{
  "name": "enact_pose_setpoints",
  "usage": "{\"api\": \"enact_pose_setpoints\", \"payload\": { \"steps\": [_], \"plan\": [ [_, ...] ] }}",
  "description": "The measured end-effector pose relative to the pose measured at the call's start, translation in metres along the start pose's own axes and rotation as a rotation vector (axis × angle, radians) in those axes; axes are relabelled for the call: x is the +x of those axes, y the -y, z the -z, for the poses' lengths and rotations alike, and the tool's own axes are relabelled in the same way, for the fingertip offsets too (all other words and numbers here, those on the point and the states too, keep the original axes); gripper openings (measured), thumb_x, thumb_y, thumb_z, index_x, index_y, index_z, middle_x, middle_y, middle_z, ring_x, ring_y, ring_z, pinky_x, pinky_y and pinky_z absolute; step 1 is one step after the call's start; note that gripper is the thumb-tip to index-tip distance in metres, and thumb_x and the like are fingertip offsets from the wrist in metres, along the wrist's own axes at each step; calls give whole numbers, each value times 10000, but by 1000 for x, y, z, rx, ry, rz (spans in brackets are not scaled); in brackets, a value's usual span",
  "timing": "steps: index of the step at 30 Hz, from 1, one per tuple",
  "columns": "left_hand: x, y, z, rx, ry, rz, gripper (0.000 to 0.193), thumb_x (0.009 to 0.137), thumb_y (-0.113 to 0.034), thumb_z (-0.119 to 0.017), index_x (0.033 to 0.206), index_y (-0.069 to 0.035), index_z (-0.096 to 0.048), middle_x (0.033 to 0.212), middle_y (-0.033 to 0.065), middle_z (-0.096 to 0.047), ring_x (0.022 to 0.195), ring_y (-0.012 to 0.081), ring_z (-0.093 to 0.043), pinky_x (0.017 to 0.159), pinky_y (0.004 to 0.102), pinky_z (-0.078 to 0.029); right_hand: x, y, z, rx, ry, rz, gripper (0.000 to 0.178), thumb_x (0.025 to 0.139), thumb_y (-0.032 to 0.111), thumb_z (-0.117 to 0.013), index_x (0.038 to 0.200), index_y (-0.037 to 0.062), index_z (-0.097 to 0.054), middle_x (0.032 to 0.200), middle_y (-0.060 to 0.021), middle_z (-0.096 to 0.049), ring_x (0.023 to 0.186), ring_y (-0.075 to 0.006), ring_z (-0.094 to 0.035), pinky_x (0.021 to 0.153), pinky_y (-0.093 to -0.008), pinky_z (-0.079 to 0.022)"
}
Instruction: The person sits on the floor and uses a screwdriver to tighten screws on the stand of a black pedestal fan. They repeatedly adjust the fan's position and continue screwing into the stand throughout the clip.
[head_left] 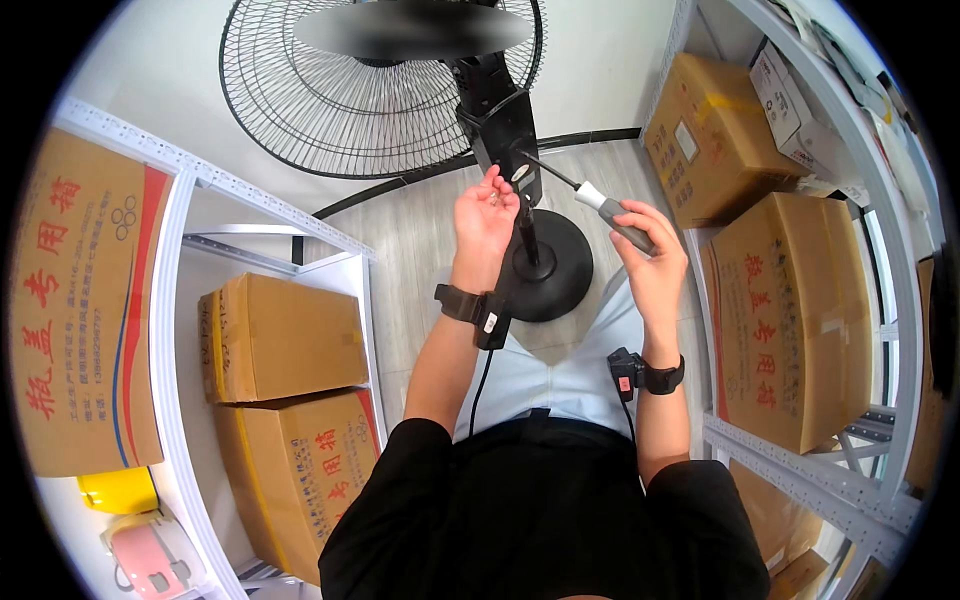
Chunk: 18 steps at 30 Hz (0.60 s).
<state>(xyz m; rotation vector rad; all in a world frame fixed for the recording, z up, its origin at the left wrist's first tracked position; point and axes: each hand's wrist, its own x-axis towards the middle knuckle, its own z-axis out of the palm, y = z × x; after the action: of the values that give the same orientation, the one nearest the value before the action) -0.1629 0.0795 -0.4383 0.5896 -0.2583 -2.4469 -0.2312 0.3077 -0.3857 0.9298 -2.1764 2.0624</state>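
Observation:
A screwdriver (600, 199) with a grey and white handle is gripped in my right hand (655, 255), fingers closed round the handle's end. Its shaft slants up and left, and the tip meets the black housing (503, 130) of a standing fan (300, 100). My left hand (487, 215) is raised palm up just below that housing, its fingers curled together. Something tiny seems to lie among them, too small to name. Beneath the housing, a short pole runs to the fan's round black base (560, 285) on the floor.
Metal shelving (165, 260) on my left carries cardboard boxes (290, 335), a yellow item (118, 490) and a pink one (150, 555). More cardboard boxes (790, 320) fill the right-hand shelving (905, 330). Cables (481, 390) hang from devices strapped to both my wrists.

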Motion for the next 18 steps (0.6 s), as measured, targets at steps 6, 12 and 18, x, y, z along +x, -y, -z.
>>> {"api": "enact_pose_setpoints", "payload": {
  "steps": [6,12,18],
  "plan": [
    [15,-6,19,317,-65,-207,192,858,-43,-496,1047,-40,-527,715,4,-463,596,114,-419,512,254,-343,-5,-9,-15,-23,13,-35,189,738,-53,-658,901,39,-675,1077,-63,-647,1004,-200,-616,857,-291,-472],
    [12,-5,12,527,-1,-241,397,842,-1,-536,1224,-80,-463,723,-12,-450,539,63,-383,446,222,-289,-5,-16,-23,18,20,-28,207,737,-55,-662,918,44,-676,1086,-62,-644,1001,-193,-616,848,-288,-475],
    [9,-3,-3,748,-5,-331,564,788,30,-615,1299,-100,-414,718,-23,-465,522,28,-348,429,196,-243,-5,-15,-36,40,39,-39,188,747,-33,-681,923,31,-673,1086,-74,-644,1013,-177,-607,876,-283,-459]
  ]
}}
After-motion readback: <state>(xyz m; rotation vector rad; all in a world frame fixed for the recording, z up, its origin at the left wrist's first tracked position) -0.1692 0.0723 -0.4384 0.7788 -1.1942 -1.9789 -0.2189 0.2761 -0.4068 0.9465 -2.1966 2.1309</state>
